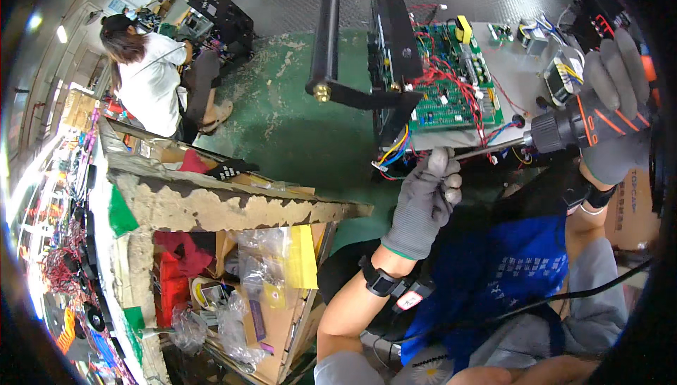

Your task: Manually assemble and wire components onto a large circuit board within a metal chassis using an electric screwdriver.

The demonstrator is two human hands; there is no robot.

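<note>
One power screwdriver (pixel 564 130) clenched in right hand (pixel 615 103), left hand (pixel 427 198) fingers (pixel 451 180) pinching its bit beside one green circuit board (pixel 451 82).

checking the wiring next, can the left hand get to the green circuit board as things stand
Probably yes, but not at once. The left hand is pinched on the driver's bit, just below the circuit board. Nothing solid lies between them, only loose red wires, but it would have to let go of the bit first.
</note>
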